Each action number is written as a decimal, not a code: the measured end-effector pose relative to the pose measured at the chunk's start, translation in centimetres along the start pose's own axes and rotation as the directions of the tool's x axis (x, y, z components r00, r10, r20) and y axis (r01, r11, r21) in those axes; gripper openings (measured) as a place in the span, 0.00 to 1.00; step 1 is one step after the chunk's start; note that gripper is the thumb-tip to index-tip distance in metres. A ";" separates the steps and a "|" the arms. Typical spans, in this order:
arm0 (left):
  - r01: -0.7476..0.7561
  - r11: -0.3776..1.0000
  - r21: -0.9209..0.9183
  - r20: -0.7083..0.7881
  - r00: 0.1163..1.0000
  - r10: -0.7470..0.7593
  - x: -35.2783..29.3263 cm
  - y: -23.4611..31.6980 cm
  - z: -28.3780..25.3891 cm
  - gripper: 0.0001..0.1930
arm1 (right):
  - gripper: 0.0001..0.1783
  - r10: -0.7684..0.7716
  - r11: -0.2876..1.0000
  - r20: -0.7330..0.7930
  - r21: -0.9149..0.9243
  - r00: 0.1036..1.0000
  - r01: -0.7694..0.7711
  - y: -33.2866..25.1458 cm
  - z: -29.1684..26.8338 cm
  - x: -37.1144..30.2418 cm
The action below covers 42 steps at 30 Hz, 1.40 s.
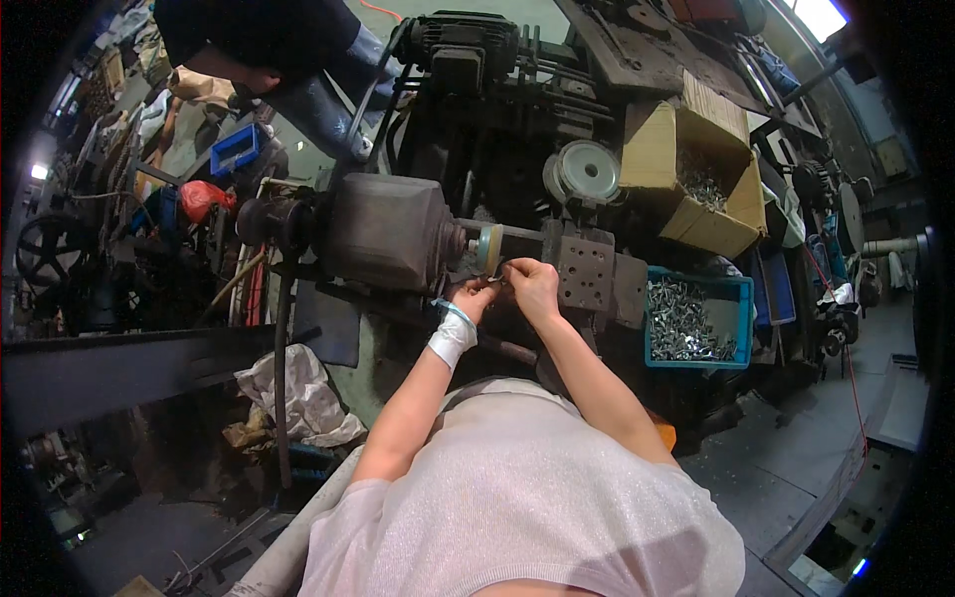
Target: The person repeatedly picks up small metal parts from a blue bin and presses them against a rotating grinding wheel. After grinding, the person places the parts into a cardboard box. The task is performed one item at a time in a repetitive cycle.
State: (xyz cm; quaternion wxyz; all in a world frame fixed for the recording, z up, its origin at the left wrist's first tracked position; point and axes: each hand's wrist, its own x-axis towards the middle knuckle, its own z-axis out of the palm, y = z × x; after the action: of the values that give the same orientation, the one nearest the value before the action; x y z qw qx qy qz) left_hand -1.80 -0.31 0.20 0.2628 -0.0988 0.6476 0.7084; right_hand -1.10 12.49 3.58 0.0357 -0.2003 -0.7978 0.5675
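A small piece (495, 281), apparently metal but barely visible, is pinched finger-to-thumb by the left hand (477, 298) and the right hand (534, 287), near the wheel (489, 249), off the left edge of the perforated block (585, 273).

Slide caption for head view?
Left hand and right hand close together by a wheel, metal parts in a blue bin.

Dim light, white glare (818, 15) at upper right, bowed edges
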 end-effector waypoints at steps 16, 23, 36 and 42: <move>-0.029 0.994 -0.110 0.008 1.000 0.030 -0.9 1.5 0.5 0.07 | 0.06 0.010 0.994 -0.071 0.112 0.997 -0.001 0.9 1.3 0.4; 0.278 0.892 -0.356 0.089 0.961 -0.263 -3.4 2.5 -0.1 0.17 | 0.05 0.239 0.726 0.247 0.597 0.939 -0.342 -1.0 -2.3 -1.0; -0.007 0.954 -0.301 -0.080 0.997 -0.018 -4.3 0.5 1.0 0.15 | 0.13 -0.034 0.991 0.285 -0.117 0.958 0.070 -3.8 -1.7 -6.1; 0.127 0.942 -0.311 0.031 0.992 -0.123 -5.2 1.3 0.0 0.16 | 0.11 0.264 0.712 0.552 0.441 0.791 -0.546 -3.4 -3.6 -5.8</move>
State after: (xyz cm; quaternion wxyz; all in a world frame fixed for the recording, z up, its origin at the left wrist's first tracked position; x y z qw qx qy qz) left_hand 1.98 -1.63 3.83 0.2919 -0.1761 0.5185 0.7842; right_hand 4.27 12.72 8.99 -0.2197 -0.2178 -0.5048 0.8059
